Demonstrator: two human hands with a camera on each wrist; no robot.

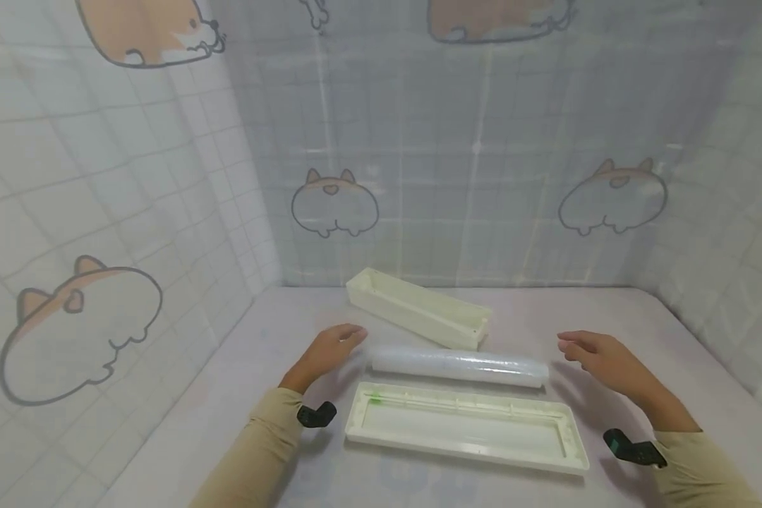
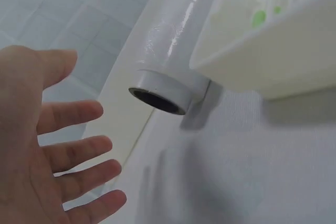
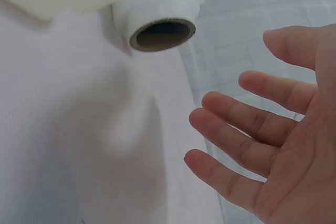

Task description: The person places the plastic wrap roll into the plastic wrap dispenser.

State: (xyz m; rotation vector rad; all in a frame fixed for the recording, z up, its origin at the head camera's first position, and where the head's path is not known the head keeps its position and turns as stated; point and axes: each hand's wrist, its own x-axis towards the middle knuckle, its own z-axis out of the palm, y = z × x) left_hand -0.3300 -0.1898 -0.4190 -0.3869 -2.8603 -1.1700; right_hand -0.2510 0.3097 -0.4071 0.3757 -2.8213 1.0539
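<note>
Sleeved forearms (image 1: 248, 455) slanted forward on either side of a shallow white tray (image 1: 470, 451), the nearest piece. Farther on, the left hand (image 1: 326, 355), fingers spread, hung just off one end of a glossy roll (image 1: 460, 367); the right hand (image 1: 609, 360), fingers also parted, hung near the other, a gap at both ends. The roll lay crosswise behind the tray. Beyond stood a long white box (image 1: 419, 305), angled, then the tabletop's (image 1: 565, 307) far edge against a patterned curtain (image 1: 432, 233).
</note>
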